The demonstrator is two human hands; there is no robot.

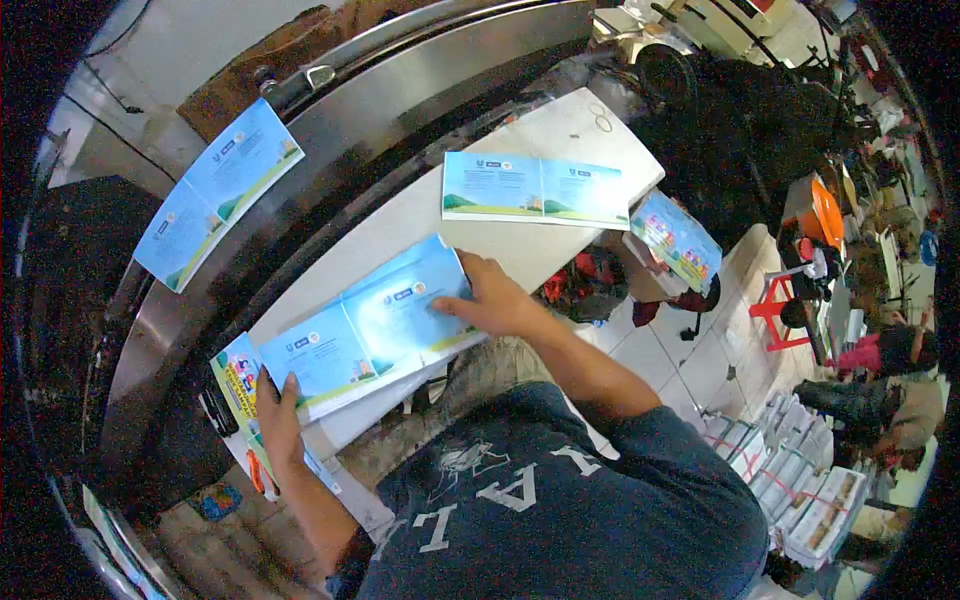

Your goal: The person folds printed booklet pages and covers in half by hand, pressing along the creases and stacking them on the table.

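Observation:
A stack of light-blue printed sheets [330, 350], with small logos and a green strip along the bottom, lies in front of me. My left hand [280, 418] grips its left end, thumb on top. At the upper right end, my right hand [497, 297] holds the stack with the thumb on the face and fingers at the far edge. Beneath it is a long white board [400, 230]. Beside my left hand lies a colourful yellow-and-blue printed sheet [238, 375], partly covered. More blue sheets [500, 187] lie on the board's right part.
Another blue sheet [220, 195] rests on the curved metal machine bed [430, 70]. A colourful printed sheet [677, 240] sits past the board's right end. An orange-handled tool [258, 470] is at lower left. A red stool [775, 312] and tied paper bundles [785, 475] stand on the floor.

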